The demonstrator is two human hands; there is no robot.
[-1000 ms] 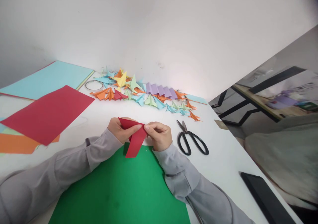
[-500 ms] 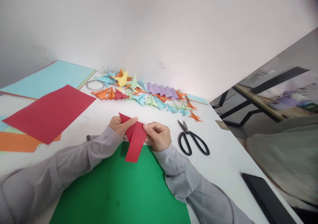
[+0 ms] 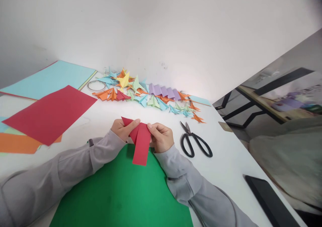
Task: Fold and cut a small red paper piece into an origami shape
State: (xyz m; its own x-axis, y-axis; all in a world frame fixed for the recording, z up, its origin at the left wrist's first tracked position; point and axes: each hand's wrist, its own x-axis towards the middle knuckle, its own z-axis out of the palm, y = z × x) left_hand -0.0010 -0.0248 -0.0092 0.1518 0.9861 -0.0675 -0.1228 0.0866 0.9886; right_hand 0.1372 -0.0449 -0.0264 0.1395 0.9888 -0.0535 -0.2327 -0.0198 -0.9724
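Observation:
A folded strip of red paper [image 3: 141,148] is held up between my hands, above the far edge of a green sheet [image 3: 120,190]. One end of the strip hangs down toward me; the other slants up to a point at the left. My left hand [image 3: 123,129] pinches the slanted part, thumb on top. With thumb and fingers, my right hand [image 3: 161,137] grips the upper right corner of the fold. The fingers behind the paper are partly hidden. Black-handled scissors [image 3: 193,140] lie with blades slightly apart, to the right of my right hand.
Folded paper pieces [image 3: 153,97] in several colours line the wall side of the white table. At left lie a red sheet [image 3: 51,114], light blue sheets [image 3: 54,77] and orange paper [image 3: 18,143]. A roll of tape [image 3: 96,85] sits behind; a black flat device [image 3: 268,200] lies at right.
The red strip's hanging end has swung slightly to the right and now points more straight down. Both hands keep their hold, almost in the same place.

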